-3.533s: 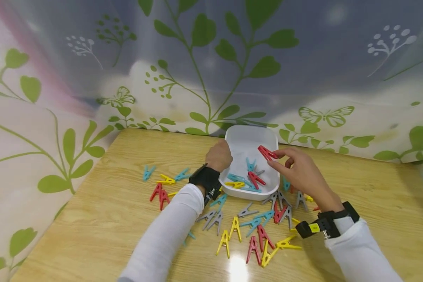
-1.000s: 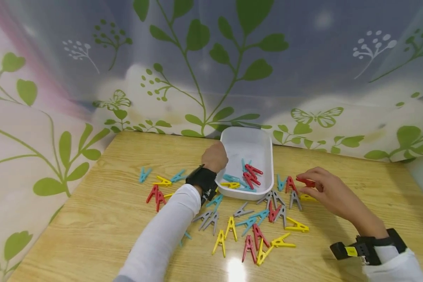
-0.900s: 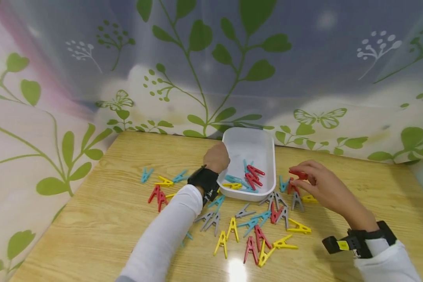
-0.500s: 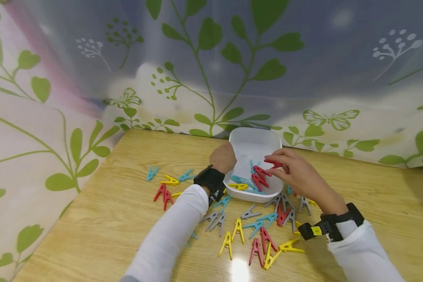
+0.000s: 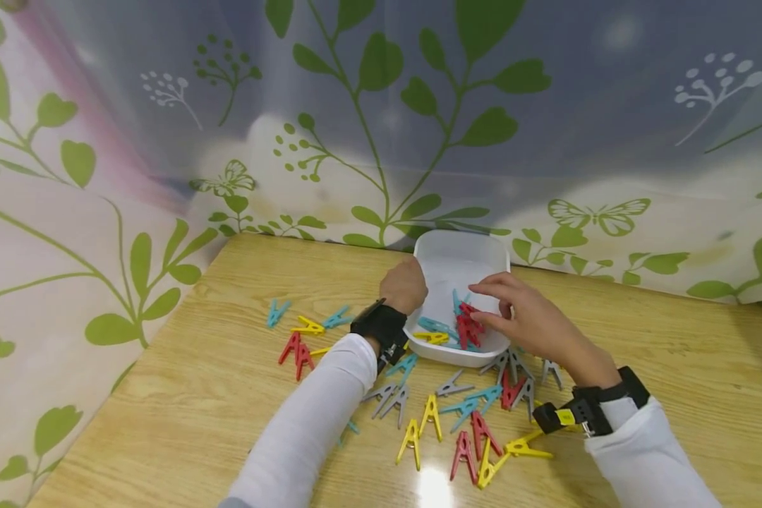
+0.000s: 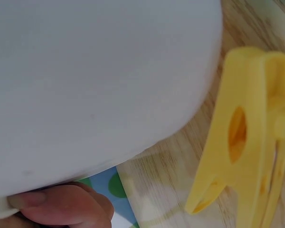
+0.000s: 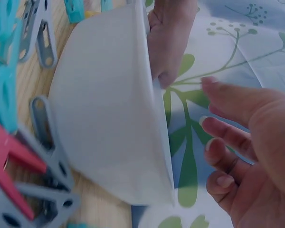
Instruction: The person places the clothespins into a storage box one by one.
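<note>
Progress: looking partial, judging by the split between tray and table. The white tray (image 5: pixel 454 262) is standing at the back of the wooden table (image 5: pixel 190 402), and a small heap is lying in its near half: red clothespins (image 5: pixel 466 329), blue clothespins (image 5: pixel 437 326) and a yellow clothespin (image 5: pixel 430 338). Overlap is hiding the exact count. The far half of the tray floor is showing bare.

Remaining: many more are lying outside. A loose red pair (image 5: pixel 293 342) is sitting off to the left, a front red pair (image 5: pixel 462 443) is lying nearer the person, and a loose blue pair (image 5: pixel 465 407), a loose yellow pair (image 5: pixel 410 434) and a grey clothespin (image 5: pixel 453 385) are lying between. The left wrist view is showing a stray yellow peg (image 6: pixel 247 95) just beside the tray wall.

Hands: the left hand (image 5: pixel 404 286) is gripping the tray's left rim. The right hand (image 5: pixel 523 310) is hovering over the tray's right side, thumb and fingers parted, holding nothing; whether the thumb is touching the red heap, cannot tell.

Estimate: filling is looking less than half done, all four colours lying outside
</note>
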The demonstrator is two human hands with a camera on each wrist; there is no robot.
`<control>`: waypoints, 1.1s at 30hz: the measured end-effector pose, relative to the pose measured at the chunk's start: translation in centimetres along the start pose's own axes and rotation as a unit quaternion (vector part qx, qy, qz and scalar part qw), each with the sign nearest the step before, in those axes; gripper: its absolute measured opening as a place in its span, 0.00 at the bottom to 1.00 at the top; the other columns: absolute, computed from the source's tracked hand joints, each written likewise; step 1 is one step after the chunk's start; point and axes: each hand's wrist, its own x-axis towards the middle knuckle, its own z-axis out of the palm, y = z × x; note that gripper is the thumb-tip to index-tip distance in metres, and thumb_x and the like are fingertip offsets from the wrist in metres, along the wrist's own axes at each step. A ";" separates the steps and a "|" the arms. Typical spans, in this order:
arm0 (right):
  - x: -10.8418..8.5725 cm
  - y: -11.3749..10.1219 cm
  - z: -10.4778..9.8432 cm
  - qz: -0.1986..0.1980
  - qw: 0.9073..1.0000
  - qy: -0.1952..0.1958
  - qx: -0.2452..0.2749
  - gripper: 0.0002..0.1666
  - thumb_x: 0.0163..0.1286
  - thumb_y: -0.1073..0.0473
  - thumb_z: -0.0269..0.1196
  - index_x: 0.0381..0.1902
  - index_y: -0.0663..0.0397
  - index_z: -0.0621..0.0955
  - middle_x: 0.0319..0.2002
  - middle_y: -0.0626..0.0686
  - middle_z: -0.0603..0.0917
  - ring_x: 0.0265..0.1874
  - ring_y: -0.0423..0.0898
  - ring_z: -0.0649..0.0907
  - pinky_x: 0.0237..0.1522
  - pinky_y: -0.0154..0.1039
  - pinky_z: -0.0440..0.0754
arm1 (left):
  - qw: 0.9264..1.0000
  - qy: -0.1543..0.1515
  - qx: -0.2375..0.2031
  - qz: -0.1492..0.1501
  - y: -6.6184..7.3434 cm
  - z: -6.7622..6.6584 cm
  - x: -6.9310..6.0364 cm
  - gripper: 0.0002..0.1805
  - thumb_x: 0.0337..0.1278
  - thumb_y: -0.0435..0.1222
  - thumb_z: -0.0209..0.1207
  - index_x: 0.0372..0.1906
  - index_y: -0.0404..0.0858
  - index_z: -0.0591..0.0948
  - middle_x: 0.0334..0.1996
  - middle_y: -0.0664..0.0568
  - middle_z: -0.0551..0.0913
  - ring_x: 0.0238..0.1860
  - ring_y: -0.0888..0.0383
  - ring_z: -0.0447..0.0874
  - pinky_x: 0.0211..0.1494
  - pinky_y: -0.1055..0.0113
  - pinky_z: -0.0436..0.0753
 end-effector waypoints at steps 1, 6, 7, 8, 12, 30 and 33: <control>-0.3 0.2 -0.1 0.004 1.000 0.004 0.003 0.26 0.69 0.53 0.62 0.62 0.57 0.75 0.56 0.55 0.73 0.26 0.41 0.71 0.26 0.37 0.71 | 1.000 -0.002 0.000 0.001 0.0 0.0 0.0 0.22 0.65 0.38 0.56 0.58 0.29 0.70 0.34 0.41 0.83 0.33 0.46 0.84 0.33 0.58 0.81; -2.0 1.5 -0.5 0.028 0.999 0.018 0.016 0.22 0.71 0.53 0.59 0.58 0.57 0.77 0.55 0.54 0.73 0.25 0.42 0.72 0.23 0.37 0.72 | 1.000 -0.002 0.000 0.003 -0.1 -0.1 -0.1 0.22 0.65 0.38 0.56 0.58 0.29 0.70 0.33 0.40 0.83 0.33 0.46 0.83 0.33 0.58 0.81; -2.3 1.8 -0.7 0.030 0.999 0.019 0.017 0.21 0.72 0.54 0.58 0.58 0.58 0.77 0.55 0.55 0.73 0.25 0.42 0.72 0.23 0.37 0.73 | 1.000 0.000 0.003 0.003 -0.1 -0.1 -0.2 0.21 0.65 0.38 0.55 0.57 0.29 0.70 0.34 0.41 0.83 0.33 0.46 0.83 0.33 0.58 0.81; -2.7 2.2 -0.7 0.033 0.999 0.020 0.017 0.20 0.72 0.54 0.58 0.58 0.58 0.77 0.55 0.55 0.73 0.24 0.42 0.72 0.23 0.36 0.73 | 1.000 0.001 0.005 0.002 -0.1 -0.1 -0.1 0.21 0.65 0.38 0.55 0.57 0.29 0.70 0.34 0.41 0.83 0.33 0.46 0.83 0.33 0.58 0.81; -4.1 3.6 -1.1 0.036 0.999 0.031 -0.002 0.18 0.72 0.56 0.58 0.56 0.59 0.79 0.53 0.55 0.74 0.25 0.41 0.72 0.25 0.36 0.71 | 1.000 0.002 0.010 -0.005 0.0 -0.2 -0.1 0.21 0.65 0.38 0.55 0.57 0.29 0.71 0.35 0.41 0.83 0.34 0.47 0.83 0.34 0.58 0.81; -12.2 9.2 -2.3 0.137 0.989 -0.047 0.002 0.28 0.68 0.53 0.63 0.59 0.65 0.75 0.55 0.64 0.72 0.24 0.37 0.71 0.23 0.34 0.71 | 1.000 0.006 -0.004 0.001 0.0 0.2 0.0 0.18 0.64 0.36 0.55 0.54 0.30 0.72 0.37 0.40 0.82 0.36 0.45 0.83 0.36 0.57 0.82; -12.7 9.8 -2.1 0.140 0.989 -0.055 -0.005 0.25 0.67 0.57 0.64 0.57 0.65 0.76 0.53 0.63 0.73 0.25 0.38 0.71 0.26 0.35 0.71 | 1.000 0.004 -0.004 0.000 0.1 0.1 -0.1 0.18 0.64 0.36 0.55 0.54 0.30 0.71 0.38 0.40 0.82 0.37 0.45 0.83 0.37 0.56 0.82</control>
